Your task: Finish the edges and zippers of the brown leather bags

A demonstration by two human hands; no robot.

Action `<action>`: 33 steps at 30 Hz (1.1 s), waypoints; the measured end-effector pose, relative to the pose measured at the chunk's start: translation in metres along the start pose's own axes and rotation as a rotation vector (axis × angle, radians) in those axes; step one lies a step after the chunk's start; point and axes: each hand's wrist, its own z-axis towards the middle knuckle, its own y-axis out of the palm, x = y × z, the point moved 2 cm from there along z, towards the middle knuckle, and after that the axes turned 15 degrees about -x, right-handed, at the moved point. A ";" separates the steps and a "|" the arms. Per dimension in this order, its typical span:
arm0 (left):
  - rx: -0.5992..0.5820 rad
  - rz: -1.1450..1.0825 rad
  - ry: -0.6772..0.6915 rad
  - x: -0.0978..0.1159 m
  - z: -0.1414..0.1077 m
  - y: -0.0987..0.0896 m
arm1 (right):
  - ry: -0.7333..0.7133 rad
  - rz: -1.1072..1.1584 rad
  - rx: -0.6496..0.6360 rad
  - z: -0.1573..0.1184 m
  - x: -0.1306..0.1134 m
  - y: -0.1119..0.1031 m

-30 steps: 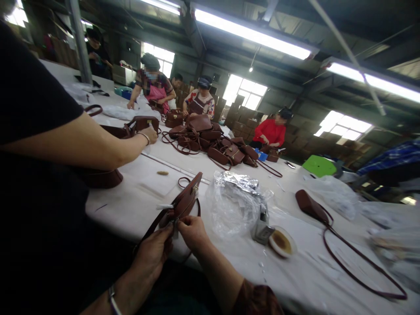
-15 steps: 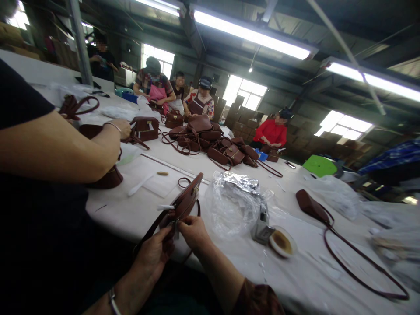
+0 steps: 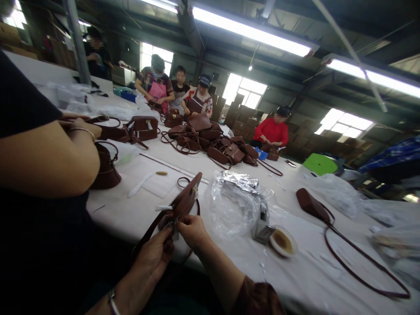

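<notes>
A brown bag stands tilted at the near edge of the white table, its strap hanging down on both sides. My left hand grips its lower left part, thumb against the seam. On the lower right side, my right hand pinches a small part of the same bag near a metal fitting; the exact piece is too small to make out. A white tag sticks out from the bag's left side. The fingertips of both hands are close together.
Beside me on the left, a person's arm reaches over the table. Brown bags lie heaped farther back. Clear plastic wrap and a round dish are on the right. Several people work beyond.
The neighbouring person's arm has drawn back to the left, away from the upright bag. My hands and the bag they hold have barely moved.
</notes>
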 end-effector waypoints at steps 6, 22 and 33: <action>0.003 0.113 0.051 0.002 -0.009 -0.003 | -0.006 -0.067 0.034 0.000 0.001 0.000; -0.008 0.969 0.505 0.019 -0.008 -0.004 | -0.023 -0.058 0.043 0.003 0.011 0.002; -0.215 1.081 0.644 0.020 -0.017 0.003 | 0.044 0.117 -0.076 -0.008 -0.001 0.001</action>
